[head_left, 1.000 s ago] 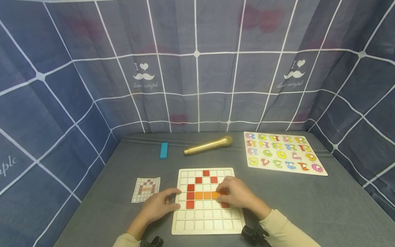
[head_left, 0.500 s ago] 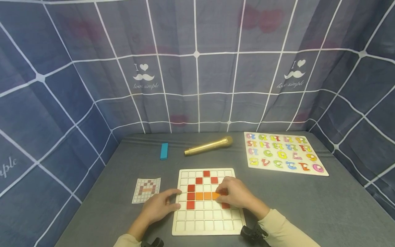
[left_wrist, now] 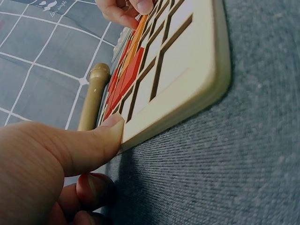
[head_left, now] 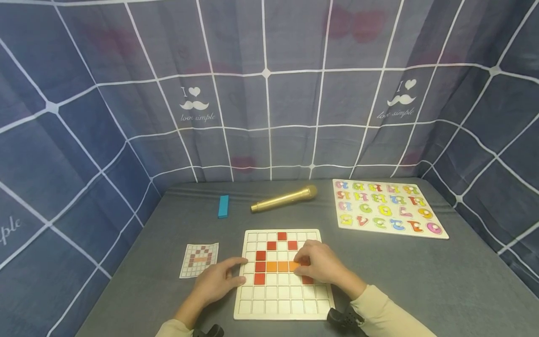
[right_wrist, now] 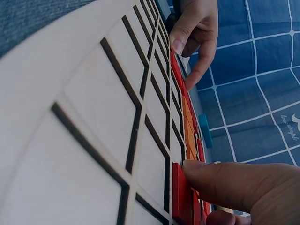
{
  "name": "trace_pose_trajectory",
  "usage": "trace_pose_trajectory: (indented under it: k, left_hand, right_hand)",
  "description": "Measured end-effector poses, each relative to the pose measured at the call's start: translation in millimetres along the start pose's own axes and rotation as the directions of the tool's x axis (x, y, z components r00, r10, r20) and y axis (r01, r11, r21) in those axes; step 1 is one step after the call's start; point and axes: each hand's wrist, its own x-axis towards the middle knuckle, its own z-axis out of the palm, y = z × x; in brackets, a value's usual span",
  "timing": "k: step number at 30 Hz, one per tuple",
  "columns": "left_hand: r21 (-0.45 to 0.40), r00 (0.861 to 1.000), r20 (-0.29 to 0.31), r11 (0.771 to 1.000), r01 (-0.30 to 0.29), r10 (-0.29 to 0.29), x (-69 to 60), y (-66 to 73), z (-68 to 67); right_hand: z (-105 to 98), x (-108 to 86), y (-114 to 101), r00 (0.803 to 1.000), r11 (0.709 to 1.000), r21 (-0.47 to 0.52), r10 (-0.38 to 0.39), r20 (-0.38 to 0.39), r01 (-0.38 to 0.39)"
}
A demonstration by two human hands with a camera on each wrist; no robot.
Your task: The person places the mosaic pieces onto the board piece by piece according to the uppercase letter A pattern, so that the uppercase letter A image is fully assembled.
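A cream grid board point(head_left: 278, 306) lies before me with red square tiles point(head_left: 259, 279) set in an arch shape and a row of orange tiles point(head_left: 272, 267) across it. At the right end of that row, thumb and forefinger of my right hand point(head_left: 323, 266) pinch an orange tile point(head_left: 293, 266), which sits low at its cell. This hand partly covers the red tiles on the right side. My left hand point(head_left: 214, 282) rests against the board's left edge, thumb and forefinger spread apart. In the left wrist view the thumb point(left_wrist: 89, 147) touches the board's rim.
A printed pattern card point(head_left: 189, 267) lies left of the board, close to the left hand. Behind are a blue block point(head_left: 223, 207) and a gold microphone point(head_left: 284, 199). A number puzzle board point(head_left: 385, 209) lies at the back right, before a checked cloth wall point(head_left: 294, 98).
Both hands and the tiles keep their places. Only a very slight shift of the head view shows.
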Motion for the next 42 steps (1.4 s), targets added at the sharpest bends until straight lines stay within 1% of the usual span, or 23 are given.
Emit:
trace_pose_trajectory:
  k: [7,13,18,24,32,42]
  left_hand:
    - [0.021,1.0,-0.02,1.0,0.01,-0.009,0.1,0.8,0.8]
    - [0.014,1.0,-0.015,1.0,0.01,-0.01,-0.9,0.3,0.5]
    - [0.005,1.0,-0.008,1.0,-0.003,0.003,-1.0,0.0,-1.3]
    - [-0.005,1.0,-0.005,1.0,-0.002,0.002,-1.4,0.0,-3.0]
    - [-0.005,1.0,0.004,1.0,-0.01,0.01,-1.2,-1.0,-1.6]
    - [0.003,1.0,0.002,1.0,-0.021,0.021,0.1,-0.8,-0.9]
  right_hand:
    - [0.1,0.1,-1.9,1.0,1.0,-0.014,0.006,-0.019,-0.006]
    - [0.4,-0.9,-2.9,1.0,1.0,-0.016,0.012,-0.011,-0.012]
    - [0.3,-1.4,-3.7,1.0,1.0,-0.022,0.005,-0.018,-0.006]
    - [0.0,-0.9,-4.3,1.0,1.0,-0.014,-0.002,-0.018,0.002]
    - [1.1,-1.0,-2.5,1.0,1.0,-0.027,-0.008,-0.023,0.007]
    - [-0.6,-1.8,-2.6,0.999,1.0,-0.016,-0.006,-0.031,0.006]
